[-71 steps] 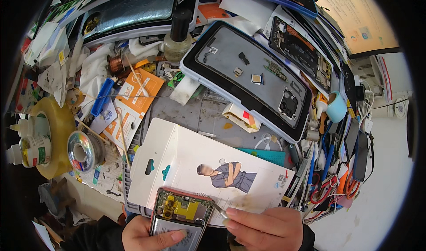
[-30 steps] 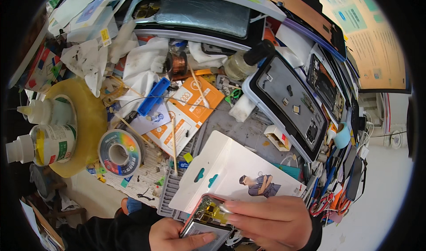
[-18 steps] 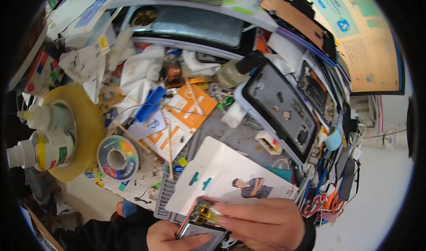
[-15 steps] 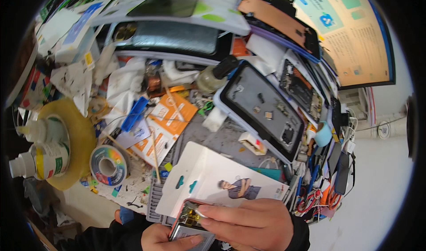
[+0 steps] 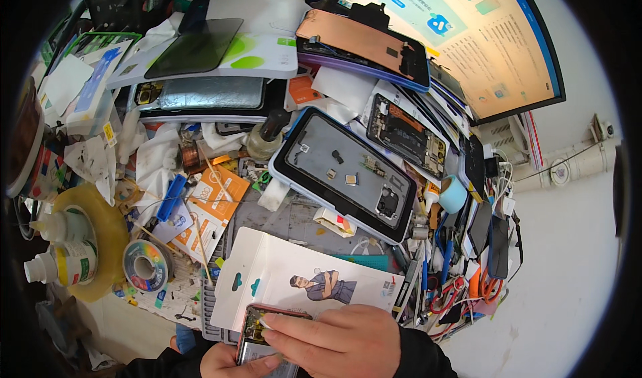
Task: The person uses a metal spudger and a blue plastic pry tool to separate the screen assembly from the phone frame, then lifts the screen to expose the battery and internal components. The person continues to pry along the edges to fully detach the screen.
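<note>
An opened phone [image 5: 251, 341] with a reddish edge is at the person's hands, over the near end of a white card package [image 5: 271, 261]; its circuit board faces up, with a silvery battery below. The left hand [image 5: 224, 360] is closed around the phone's lower part, thumb across the battery. The right hand [image 5: 348, 341] bends over the top, fingers bunched with tips at the board; whether they pinch anything cannot be told.

The package, printed with a figure with folded arms, spreads just beyond both hands, a teal mat [image 5: 364, 262] under its far edge. Farther ahead on the grey tabletop [image 5: 284, 214], a phone in a pale frame [image 5: 314, 189] tilts with small loose parts on its grey panel.

Ahead and left of the left hand are an orange-and-white packet [image 5: 219, 194], a blue holder [image 5: 172, 197], a solder spool [image 5: 160, 254] and a wide yellow tape roll [image 5: 117, 244].

Right of and beyond the right hand stand crowded tools, among them red-handled scissors [image 5: 447, 300]; a lit monitor [image 5: 491, 50] rises behind.
</note>
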The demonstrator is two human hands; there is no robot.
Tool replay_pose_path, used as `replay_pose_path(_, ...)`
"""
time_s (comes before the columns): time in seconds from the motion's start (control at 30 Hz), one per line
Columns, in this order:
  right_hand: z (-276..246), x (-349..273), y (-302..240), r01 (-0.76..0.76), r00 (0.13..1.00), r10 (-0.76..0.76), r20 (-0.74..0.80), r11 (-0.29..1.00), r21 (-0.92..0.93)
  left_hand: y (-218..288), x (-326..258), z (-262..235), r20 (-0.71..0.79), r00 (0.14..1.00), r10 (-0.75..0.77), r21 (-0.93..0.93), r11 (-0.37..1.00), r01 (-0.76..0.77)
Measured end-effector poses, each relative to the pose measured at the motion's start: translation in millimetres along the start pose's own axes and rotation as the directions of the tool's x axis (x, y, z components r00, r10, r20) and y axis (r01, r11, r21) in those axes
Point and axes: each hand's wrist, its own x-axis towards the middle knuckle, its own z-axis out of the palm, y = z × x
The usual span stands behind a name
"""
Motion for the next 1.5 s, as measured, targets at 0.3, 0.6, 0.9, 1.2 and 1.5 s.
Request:
replay_pose_path(0.3,0.5,-29.5,-3.9,-0.117,0.984,0.114,-0.140,0.993,-0.018,7.8,-1.2,16.5,-0.119,0.991,-0.066,-0.112,0.992,0.053)
replay_pose_path(0.6,-6.2,-47.4,-3.4,-0.203,0.973,0.208,-0.096,0.977,0.061,6.2,-5.5,15.2,-0.183,0.977,-0.107,-0.054,0.994,0.098)
replay_pose_path(0.9,-3.5,-6.2,3.8,-0.139,0.990,0.136,0.041,0.987,0.081,11.1,-0.8,14.3,-0.038,0.999,-0.011,-0.248,0.969,0.001)
replay_pose_path(1.2,-0.1,8.1,8.8,-0.064,0.997,0.056,0.060,0.989,0.133,9.0,-0.6,1.1,-0.005,1.000,0.019,0.193,0.981,-0.018)
replay_pose_path(1.5,5.1,11.7,-10.0,-0.018,0.990,0.012,0.139,0.999,0.042,8.5,2.1,-1.2,0.077,0.996,-0.049,0.115,0.993,0.040)
